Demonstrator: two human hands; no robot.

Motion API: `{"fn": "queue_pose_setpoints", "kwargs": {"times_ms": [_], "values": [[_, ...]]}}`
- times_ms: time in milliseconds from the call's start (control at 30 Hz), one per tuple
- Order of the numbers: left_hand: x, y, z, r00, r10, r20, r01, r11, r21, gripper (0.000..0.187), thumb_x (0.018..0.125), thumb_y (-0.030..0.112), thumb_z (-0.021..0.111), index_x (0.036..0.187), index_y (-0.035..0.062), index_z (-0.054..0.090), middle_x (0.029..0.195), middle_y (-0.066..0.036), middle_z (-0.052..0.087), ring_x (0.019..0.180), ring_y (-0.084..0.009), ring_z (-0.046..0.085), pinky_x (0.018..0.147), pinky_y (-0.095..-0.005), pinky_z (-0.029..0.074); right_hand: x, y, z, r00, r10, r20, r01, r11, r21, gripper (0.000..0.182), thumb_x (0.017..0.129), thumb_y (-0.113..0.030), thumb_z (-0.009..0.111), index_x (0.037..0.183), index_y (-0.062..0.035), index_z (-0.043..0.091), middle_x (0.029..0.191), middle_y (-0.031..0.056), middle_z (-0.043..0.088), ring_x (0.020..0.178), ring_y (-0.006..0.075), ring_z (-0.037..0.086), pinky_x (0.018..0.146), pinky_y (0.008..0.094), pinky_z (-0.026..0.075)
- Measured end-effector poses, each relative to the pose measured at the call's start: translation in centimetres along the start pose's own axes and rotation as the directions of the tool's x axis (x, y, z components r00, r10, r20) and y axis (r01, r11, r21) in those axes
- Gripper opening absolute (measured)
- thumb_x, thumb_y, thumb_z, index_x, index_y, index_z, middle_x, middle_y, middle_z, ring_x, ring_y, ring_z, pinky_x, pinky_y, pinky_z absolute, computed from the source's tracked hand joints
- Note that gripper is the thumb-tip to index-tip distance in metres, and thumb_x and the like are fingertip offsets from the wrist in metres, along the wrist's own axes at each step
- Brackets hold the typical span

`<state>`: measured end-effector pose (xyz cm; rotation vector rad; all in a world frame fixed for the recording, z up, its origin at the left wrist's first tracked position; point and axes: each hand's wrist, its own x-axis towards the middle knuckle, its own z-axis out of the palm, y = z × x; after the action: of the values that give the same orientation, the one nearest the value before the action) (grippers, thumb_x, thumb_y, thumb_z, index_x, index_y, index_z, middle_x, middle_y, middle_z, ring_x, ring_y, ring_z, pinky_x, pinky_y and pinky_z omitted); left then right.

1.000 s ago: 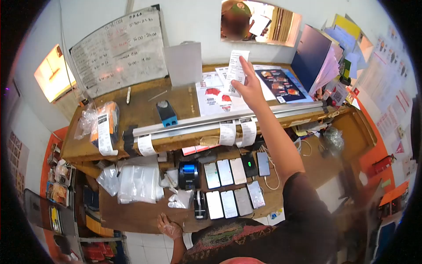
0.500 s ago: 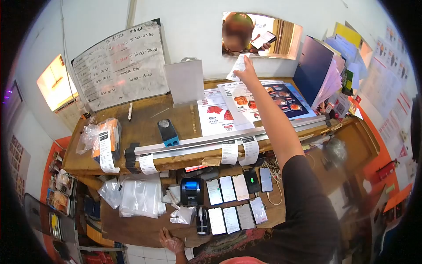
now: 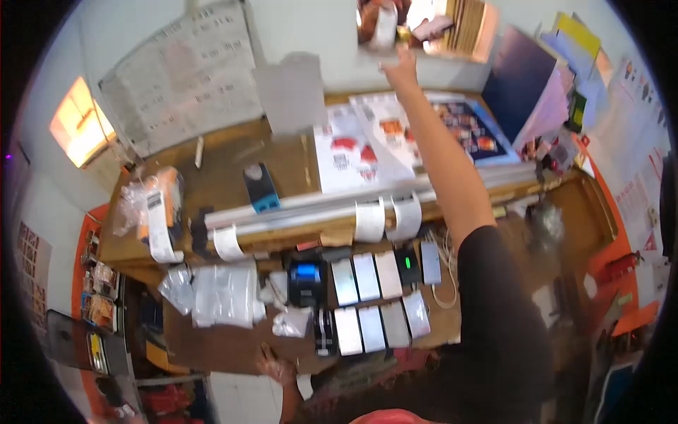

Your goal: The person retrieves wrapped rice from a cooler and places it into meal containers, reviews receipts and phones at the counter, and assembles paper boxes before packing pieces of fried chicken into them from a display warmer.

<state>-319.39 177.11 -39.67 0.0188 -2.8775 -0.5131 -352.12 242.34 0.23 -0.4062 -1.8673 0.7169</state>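
My right hand is stretched out just below the wall opening, fingers apart, holding nothing I can see. A white paper slip is inside the opening, beyond my fingertips, close to another person, who also has a phone there. My left hand rests on the front edge of the lower desk, its fingers spread. Nearest to it are a crumpled clear plastic bag and a small black device. The picture is blurred by motion.
Two rows of phones lie on the lower desk, beside a black receipt printer and plastic bags. Paper slips hang from the upper counter's edge rail. Printed menus and a blue-black box lie on the counter.
The paper slip has left my right hand and is now inside the opening. My right hand has opened. The view has tilted down, so everything sits higher in the picture; my left hand stays at the desk edge.
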Motion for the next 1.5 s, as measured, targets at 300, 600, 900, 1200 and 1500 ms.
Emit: {"fn": "queue_pose_setpoints", "kwargs": {"times_ms": [300,600,900,1200,1500], "values": [[-0.7,-3.9,4.8,0.987,0.152,-0.055,-0.150,0.988,0.040,0.040,0.098,0.023,0.043,0.127,0.0011,0.059,0.130,-0.023,0.057,0.118,-0.0428,0.052,0.099,-0.0509,0.042,-29.2,-28.2,-12.9,0.705,-0.473,0.528,-0.675,-0.220,0.704,0.031,0.094,-0.028,0.062,0.113,-0.0041,0.063,0.097,0.0066,0.067,0.084,0.0127,0.065,0.076,0.0285,0.051],[-0.3,-1.2,5.7,0.982,0.178,-0.066,-0.177,0.984,0.016,0.052,0.097,0.034,0.038,0.135,0.0019,0.054,0.139,-0.023,0.051,0.126,-0.0438,0.046,0.106,-0.0524,0.037,-36.8,-33.3,-14.6,0.630,-0.736,0.248,-0.714,-0.424,0.557,0.035,0.090,-0.030,0.065,0.110,-0.0019,0.064,0.099,0.0095,0.066,0.086,0.0181,0.064,0.075,0.0315,0.051],[-0.2,-1.8,5.6,0.978,0.194,-0.078,-0.193,0.981,0.028,0.051,0.097,0.032,0.039,0.135,0.0021,0.055,0.139,-0.022,0.051,0.125,-0.0437,0.046,0.106,-0.0520,0.036,-39.1,-33.0,-15.3,0.626,-0.740,0.248,-0.704,-0.398,0.588,0.038,0.088,-0.030,0.066,0.112,-0.0007,0.064,0.102,0.0113,0.065,0.091,0.0196,0.064,0.077,0.0332,0.051],[0.0,-2.8,4.9,0.979,0.188,-0.076,-0.185,0.982,0.043,0.050,0.096,0.030,0.040,0.135,0.0023,0.055,0.139,-0.022,0.051,0.125,-0.0436,0.046,0.107,-0.0516,0.036,-40.7,-33.6,-15.2,0.594,-0.771,0.229,-0.711,-0.371,0.597,0.041,0.086,-0.031,0.067,0.113,0.0006,0.063,0.105,0.0130,0.064,0.095,0.0210,0.063,0.078,0.0348,0.051],[-1.1,-3.2,3.5,0.983,0.155,-0.096,-0.152,0.988,0.041,0.049,0.095,0.028,0.041,0.135,0.0025,0.055,0.139,-0.022,0.050,0.125,-0.0436,0.046,0.107,-0.0512,0.036,-47.2,-16.0,-16.8,0.248,-0.387,0.888,-0.887,0.278,0.369,0.035,0.092,-0.010,0.062,0.125,0.0001,0.060,0.123,0.0096,0.062,0.114,0.0190,0.059,0.098,0.0349,0.047]]}}
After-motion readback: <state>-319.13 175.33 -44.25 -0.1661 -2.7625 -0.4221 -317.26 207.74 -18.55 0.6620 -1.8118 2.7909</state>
